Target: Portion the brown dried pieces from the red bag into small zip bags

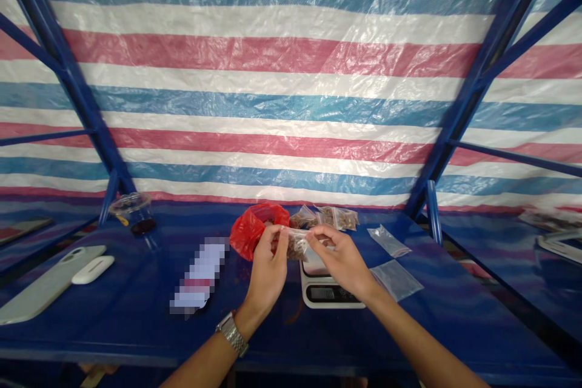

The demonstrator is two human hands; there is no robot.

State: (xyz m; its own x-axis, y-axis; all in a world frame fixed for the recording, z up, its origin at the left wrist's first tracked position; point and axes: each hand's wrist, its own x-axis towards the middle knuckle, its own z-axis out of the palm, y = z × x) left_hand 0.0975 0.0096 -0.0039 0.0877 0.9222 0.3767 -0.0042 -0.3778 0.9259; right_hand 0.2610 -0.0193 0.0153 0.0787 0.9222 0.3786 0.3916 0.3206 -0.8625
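Note:
Between my two hands hangs a small clear zip bag (297, 247) with brown bits in it. My left hand (269, 260) pinches its upper left corner, and my right hand (339, 257) pinches the upper right. Under the right hand sits a white digital scale (310, 294), its display lit but too blurred to read. A red plastic bag (245, 233) stands open behind the left hand; its contents are mostly hidden. Several filled zip bags (339, 218) lie behind the scale. To the right, two flat zip bags rest on the table, one nearer (398, 280) and one farther (388, 241).
On the blue table (145, 321) to the left are a blurred-out phone (200, 276), a pale phone (50, 285), a white earbud case (93, 270) and a clear cup (139, 215) of dark liquid. Blue metal posts (454, 109) and a striped tarp (273, 91) stand behind.

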